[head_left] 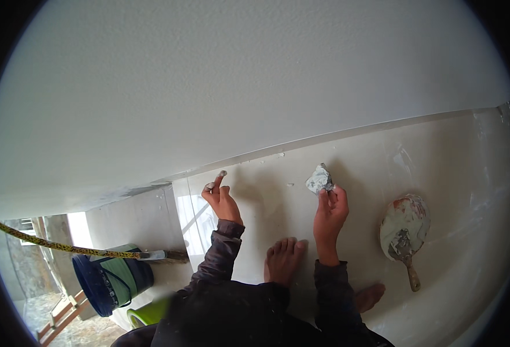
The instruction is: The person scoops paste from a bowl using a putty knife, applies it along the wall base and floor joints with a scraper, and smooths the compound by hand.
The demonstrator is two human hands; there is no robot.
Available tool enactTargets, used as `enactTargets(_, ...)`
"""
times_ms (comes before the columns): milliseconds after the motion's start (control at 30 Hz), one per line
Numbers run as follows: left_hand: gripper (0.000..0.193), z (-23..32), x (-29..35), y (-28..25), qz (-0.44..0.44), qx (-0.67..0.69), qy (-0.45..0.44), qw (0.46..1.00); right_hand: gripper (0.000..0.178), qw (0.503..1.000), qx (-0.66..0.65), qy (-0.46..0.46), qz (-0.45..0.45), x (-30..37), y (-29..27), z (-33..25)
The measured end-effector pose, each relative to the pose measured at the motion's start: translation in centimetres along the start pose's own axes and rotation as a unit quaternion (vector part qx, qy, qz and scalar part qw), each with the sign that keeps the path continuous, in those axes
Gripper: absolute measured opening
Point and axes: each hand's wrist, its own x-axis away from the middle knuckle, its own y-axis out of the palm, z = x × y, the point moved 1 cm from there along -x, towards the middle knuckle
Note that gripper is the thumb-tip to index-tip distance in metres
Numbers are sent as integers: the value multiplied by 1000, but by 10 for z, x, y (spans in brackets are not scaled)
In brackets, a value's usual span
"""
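Note:
My left hand (225, 203) is raised near the foot of the wall, its fingers apart and nothing held. White putty coats two of its fingertips. In my right hand (331, 222), thumb and fingers pinch a small, ragged grey-white piece (319, 179) smeared with putty; whether it is a rag, a scraper or a lump I cannot tell. On the floor at the right lies a round reddish plate (415, 202) covered in white putty. A putty knife (413, 277) rests on it, its blade caked and its handle toward me.
A pale wall (255, 75) rises ahead, meeting the shiny tiled floor (359, 150); putty crumbs lie along the join. At the left stand a dark blue bucket (87, 283), a yellow-black patterned pole (64, 246) crossing above it, and a green container (151, 312). My bare feet are between my arms.

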Motion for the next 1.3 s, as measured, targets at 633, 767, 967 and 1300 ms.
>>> enactTargets(633,43,-48,-6,52,80,-200,87,973,27,998,-26,25,43,-13,-16,0)
enactTargets(767,56,-42,25,92,-25,-199,-77,977,28,996,-55,22,59,-15,-20,2)
enactTargets(967,47,-38,73,98,-266,-76,93,957,26,996,-19,63,59,-24,-34,-2)
enactTargets(1300,42,-21,55,8,-156,-80,55,983,32,974,180,118,-69,2,4,12)
